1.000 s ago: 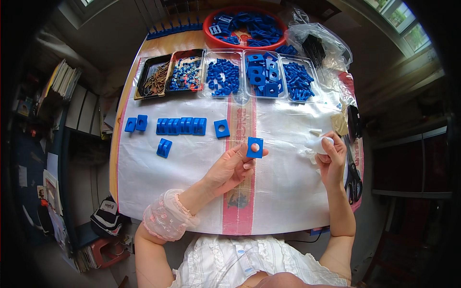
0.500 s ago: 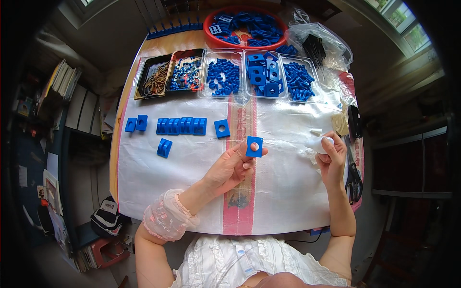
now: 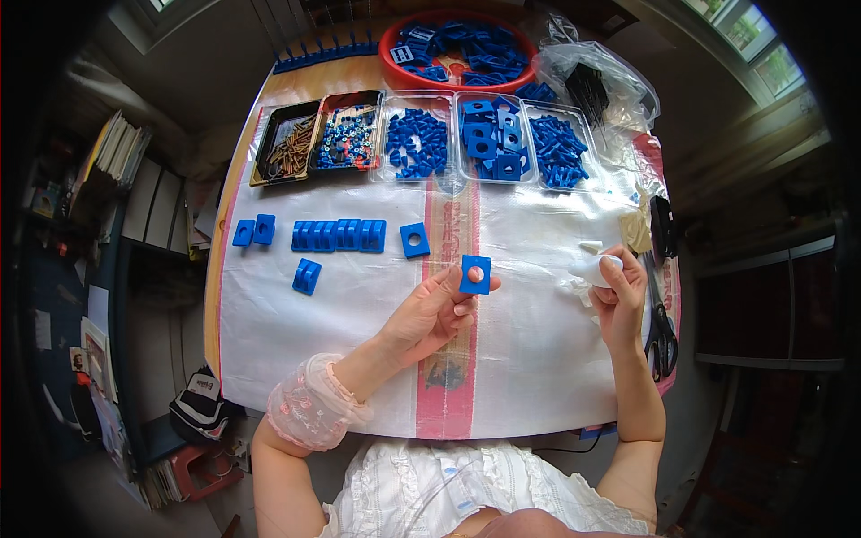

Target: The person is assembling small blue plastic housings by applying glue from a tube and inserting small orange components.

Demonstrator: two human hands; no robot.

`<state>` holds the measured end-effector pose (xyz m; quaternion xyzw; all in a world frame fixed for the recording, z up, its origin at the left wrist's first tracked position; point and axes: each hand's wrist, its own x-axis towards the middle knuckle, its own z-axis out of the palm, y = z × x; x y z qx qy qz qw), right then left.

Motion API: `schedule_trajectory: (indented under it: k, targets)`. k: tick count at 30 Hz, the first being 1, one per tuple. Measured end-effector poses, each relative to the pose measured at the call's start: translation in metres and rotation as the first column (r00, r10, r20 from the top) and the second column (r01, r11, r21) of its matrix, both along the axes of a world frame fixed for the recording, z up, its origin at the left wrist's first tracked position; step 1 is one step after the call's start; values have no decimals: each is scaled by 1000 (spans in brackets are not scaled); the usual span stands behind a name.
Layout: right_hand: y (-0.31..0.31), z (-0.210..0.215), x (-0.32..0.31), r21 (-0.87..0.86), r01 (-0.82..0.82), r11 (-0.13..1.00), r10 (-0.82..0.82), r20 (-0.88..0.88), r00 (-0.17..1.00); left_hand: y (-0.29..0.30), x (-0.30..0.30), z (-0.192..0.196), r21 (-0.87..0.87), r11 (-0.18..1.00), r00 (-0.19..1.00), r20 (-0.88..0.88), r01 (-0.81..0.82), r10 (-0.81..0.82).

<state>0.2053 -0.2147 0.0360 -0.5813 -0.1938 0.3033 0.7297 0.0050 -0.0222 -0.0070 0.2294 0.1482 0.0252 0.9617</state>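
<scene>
Left hand (image 3: pixel 430 314) raised over the white sheet (image 3: pixel 538 359), fingertips pinching a square blue block with a round hole (image 3: pixel 475 274) near the sheet's red centre stripe. Right hand (image 3: pixel 619 300) closed around a small white object (image 3: pixel 594 267), perhaps a bottle or a wad, too small to tell. Farther up, a row of blue blocks (image 3: pixel 338 235) flat on the sheet, below the clear trays of blue parts (image 3: pixel 489 139).

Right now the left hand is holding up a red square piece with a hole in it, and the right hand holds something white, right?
Not quite. The square piece with a hole in the left hand is blue, not red, as the head view shows. The right hand does hold something white.
</scene>
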Motion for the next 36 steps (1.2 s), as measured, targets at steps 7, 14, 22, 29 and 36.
schedule_trajectory:
  k: [7,14,22,29,36]
  targets:
    - [1,1,0,-5,14,1000,-14,17,1000,0,0,1,10,1000,1000,-16,1,-1]
    - [1,1,0,-23,17,1000,-16,26,1000,0,0,1,20,1000,1000,2,5,-5]
    - [0,0,1,-19,10,1000,-10,17,1000,0,0,1,0,1000,1000,-17,-1,1]
    - [1,2,-1,-10,12,1000,-12,5,1000,0,1,0,1,1000,1000,-9,-3,3]
    - [0,0,0,-9,24,1000,-24,30,999,0,1,2,6,1000,1000,-13,3,-3]
